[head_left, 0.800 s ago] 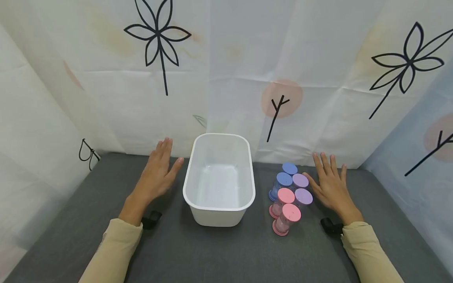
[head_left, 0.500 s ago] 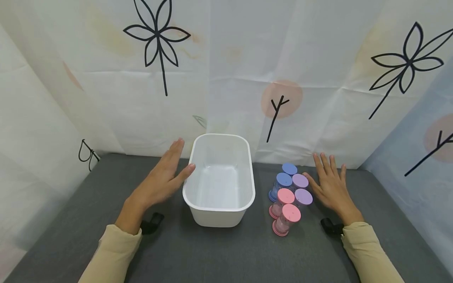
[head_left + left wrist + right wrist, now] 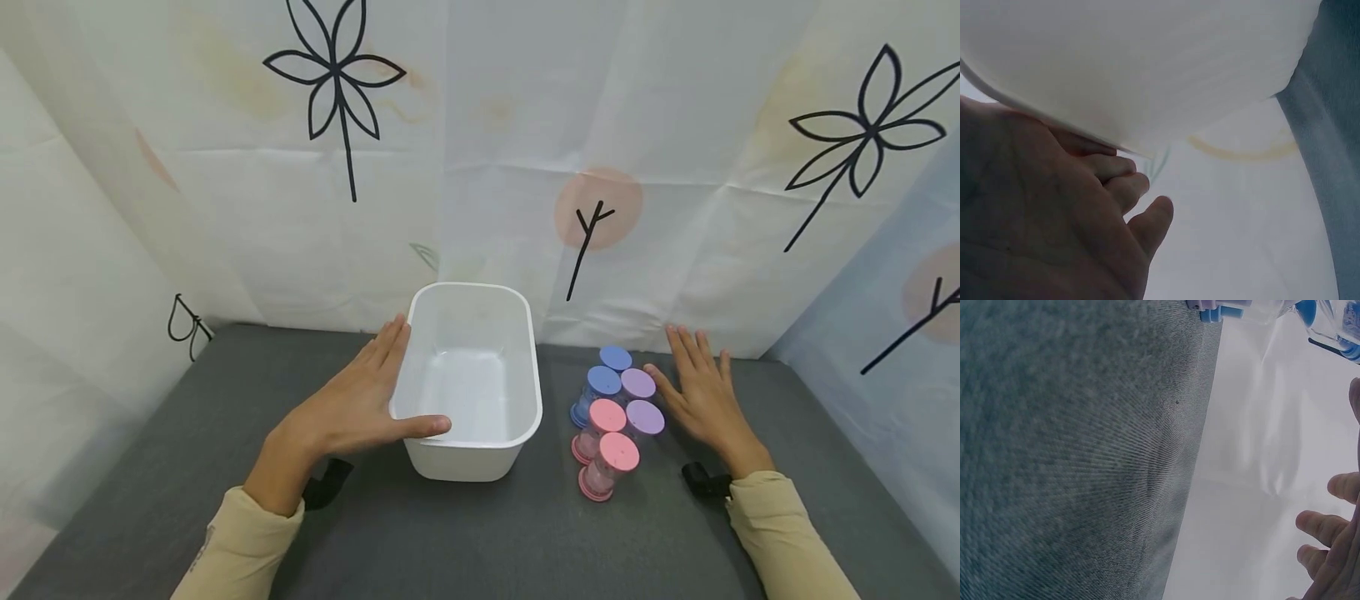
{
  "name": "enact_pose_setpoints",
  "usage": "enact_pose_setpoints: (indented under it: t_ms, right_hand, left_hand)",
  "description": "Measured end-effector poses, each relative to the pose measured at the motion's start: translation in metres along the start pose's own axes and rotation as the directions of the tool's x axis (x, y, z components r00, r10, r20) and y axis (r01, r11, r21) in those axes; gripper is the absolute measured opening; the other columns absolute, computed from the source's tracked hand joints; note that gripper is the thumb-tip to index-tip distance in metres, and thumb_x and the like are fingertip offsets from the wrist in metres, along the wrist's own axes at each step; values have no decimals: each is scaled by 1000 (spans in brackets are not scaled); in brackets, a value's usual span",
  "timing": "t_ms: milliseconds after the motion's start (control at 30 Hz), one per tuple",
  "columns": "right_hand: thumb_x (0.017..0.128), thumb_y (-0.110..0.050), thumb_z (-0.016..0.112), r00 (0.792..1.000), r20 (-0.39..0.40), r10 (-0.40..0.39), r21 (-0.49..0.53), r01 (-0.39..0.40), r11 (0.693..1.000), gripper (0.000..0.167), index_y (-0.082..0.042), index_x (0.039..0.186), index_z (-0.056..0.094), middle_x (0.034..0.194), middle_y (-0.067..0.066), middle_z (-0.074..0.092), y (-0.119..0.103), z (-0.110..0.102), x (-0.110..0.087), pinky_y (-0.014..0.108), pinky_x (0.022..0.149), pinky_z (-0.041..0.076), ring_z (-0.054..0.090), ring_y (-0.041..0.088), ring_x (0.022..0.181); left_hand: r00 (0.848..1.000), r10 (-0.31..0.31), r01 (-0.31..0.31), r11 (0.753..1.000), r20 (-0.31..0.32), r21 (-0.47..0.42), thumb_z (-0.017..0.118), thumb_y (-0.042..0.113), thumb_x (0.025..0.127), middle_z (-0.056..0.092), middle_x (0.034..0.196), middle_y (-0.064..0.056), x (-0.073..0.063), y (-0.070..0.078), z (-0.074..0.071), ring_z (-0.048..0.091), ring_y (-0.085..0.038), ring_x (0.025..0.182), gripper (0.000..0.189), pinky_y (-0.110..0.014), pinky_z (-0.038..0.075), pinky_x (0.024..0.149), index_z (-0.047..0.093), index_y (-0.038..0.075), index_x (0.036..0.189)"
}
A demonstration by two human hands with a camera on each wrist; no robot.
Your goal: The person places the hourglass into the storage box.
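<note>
A white plastic tub (image 3: 468, 463) stands in the middle of the table in the head view, and nothing lies in it. My left hand (image 3: 352, 408) is over its left rim, fingers straight along that side and thumb stretched across the front corner. In the left wrist view, the fingers (image 3: 1122, 187) lie close under the rim; whether they touch it is hard to tell. Right of the tub stand sand timers in pairs: pink (image 3: 618, 452), purple (image 3: 644, 417) and blue (image 3: 603, 381). My right hand (image 3: 701, 400) rests flat beside them, fingers spread, holding nothing.
A dark grey cloth (image 3: 480, 542) covers the table. Behind it hangs a white curtain (image 3: 495, 217) with printed flowers, close to the tub's far end. Black straps with small devices sit on both wrists.
My left hand has moved right and toward me, from beside the tub onto its left rim, with the thumb swinging out over the front corner. The right hand and timers have stayed put.
</note>
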State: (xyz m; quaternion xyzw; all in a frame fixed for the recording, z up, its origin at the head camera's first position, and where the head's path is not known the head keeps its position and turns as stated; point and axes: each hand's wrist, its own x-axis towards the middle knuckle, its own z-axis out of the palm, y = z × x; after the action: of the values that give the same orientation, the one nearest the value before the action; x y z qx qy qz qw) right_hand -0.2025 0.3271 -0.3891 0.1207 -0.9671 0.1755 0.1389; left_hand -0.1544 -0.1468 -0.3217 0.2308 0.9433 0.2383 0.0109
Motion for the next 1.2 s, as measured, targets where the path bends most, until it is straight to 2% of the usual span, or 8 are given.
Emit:
enact_pose_setpoints:
  t_ms: [167,367,500,633,733,867,1000,1200]
  right_hand:
    - [106,-50,45,1000,-1,9,32,-9,999,79,-1,161,18,160,33,21,-1,1,-1,65,115,-12,5,50,151]
    - [106,-47,48,1000,-13,-13,56,13,998,77,1,160,21,158,34,25,-2,0,-1,68,115,-6,11,52,149]
    - [106,-46,51,999,34,32,112,-35,993,76,0,160,22,157,33,27,-6,-4,-1,73,112,11,18,55,146]
    - [104,-32,60,999,32,38,223,-44,974,68,1,156,33,147,33,44,-9,-7,-2,69,104,34,40,53,134]
    - [97,-11,70,999,-16,-34,337,37,941,56,6,145,48,131,30,60,-9,-10,-2,47,101,49,58,42,121]
    - [90,4,74,991,11,-135,481,113,869,46,8,134,60,124,26,66,-5,-15,-3,16,91,50,66,10,111]
    - [91,2,74,978,114,-177,574,80,815,46,7,135,60,128,18,66,-2,-18,-5,13,89,49,61,-6,111]
    - [89,2,75,964,182,-196,633,37,773,49,10,135,59,126,-5,66,-2,-18,-5,17,89,51,63,-1,110]
  left_hand:
    - [1000,17,-17,1000,-3,-2,67,80,76,-6,170,-7,-1,-1,2,2,-25,155,133,-53,16,121,-3,7,163]
    - [998,49,-48,999,-36,17,66,80,77,-7,170,-4,-3,-3,8,1,-23,155,131,-52,17,121,-3,8,163]
    - [995,72,-70,997,-68,34,65,80,78,-5,170,-4,-5,-6,11,3,-24,155,129,-52,21,120,-1,7,163]
    - [991,89,-86,996,-104,35,65,79,79,-3,170,-6,-5,-8,14,4,-23,155,128,-52,24,119,-1,8,163]
    - [989,89,-86,996,-117,27,65,79,79,-4,170,-5,-4,-8,15,4,-23,155,128,-52,25,119,-2,10,163]
    - [990,87,-84,996,-113,23,66,78,79,-6,170,-2,-3,-8,15,5,-24,155,128,-53,26,118,-2,9,163]
    - [990,87,-85,996,-108,21,67,76,80,-6,170,-2,-2,-8,14,5,-24,155,127,-53,26,118,-1,8,163]
    - [991,87,-86,996,-101,13,68,76,80,-7,170,-2,-2,-9,14,5,-25,155,128,-53,25,118,-1,7,163]
